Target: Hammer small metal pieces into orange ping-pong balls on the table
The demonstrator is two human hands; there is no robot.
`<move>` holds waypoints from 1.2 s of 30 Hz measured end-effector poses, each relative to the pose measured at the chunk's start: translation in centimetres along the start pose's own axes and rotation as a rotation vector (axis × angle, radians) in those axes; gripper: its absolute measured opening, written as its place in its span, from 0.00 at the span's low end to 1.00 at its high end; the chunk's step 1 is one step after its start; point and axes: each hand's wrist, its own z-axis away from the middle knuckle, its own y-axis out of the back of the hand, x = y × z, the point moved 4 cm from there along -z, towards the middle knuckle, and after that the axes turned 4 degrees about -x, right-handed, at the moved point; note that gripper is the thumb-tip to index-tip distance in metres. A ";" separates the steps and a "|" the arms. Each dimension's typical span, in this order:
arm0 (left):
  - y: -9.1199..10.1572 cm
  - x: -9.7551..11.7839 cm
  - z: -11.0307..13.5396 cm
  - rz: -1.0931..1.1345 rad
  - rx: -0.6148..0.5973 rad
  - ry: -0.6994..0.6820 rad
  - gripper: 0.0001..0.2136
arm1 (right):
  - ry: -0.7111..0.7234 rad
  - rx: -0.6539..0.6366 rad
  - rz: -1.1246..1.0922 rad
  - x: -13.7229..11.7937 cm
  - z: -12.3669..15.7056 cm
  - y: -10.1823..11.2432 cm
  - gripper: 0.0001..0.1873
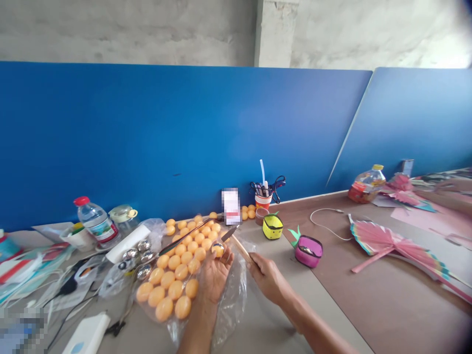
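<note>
My left hand is palm up, its fingers curled around an orange ball with a dark, shiny patch on top. In my right hand is the pale wooden handle of a small hammer. Its dark, narrow metal head lies across the handle's end, just above the ball; whether they touch I cannot tell. Left of my hands, many orange table tennis balls lie in a clear plastic bag, a thin dark strip resting across them. More clear plastic spreads under my wrists.
Shiny metal balls, a red-capped bottle and cables crowd the left. Behind my hands stand a white card and a pen cup. To the right sit yellow and purple pouches, then a pink fan. A blue partition closes the back.
</note>
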 end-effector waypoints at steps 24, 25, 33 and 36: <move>-0.9 0.0 0.3 0.039 -0.111 0.052 0.07 | -0.006 -0.022 -0.055 0.3 0.2 -0.6 0.09; -0.9 0.0 0.3 0.037 -0.110 0.047 0.08 | -0.010 -0.026 -0.058 0.3 0.2 -0.6 0.09; -0.4 0.2 0.2 -0.027 -0.030 -0.035 0.10 | -0.006 -0.044 -0.062 0.0 0.2 -0.8 0.09; -0.2 0.1 0.1 -0.017 -0.033 -0.040 0.08 | -0.002 -0.042 -0.054 -0.1 0.3 -0.8 0.09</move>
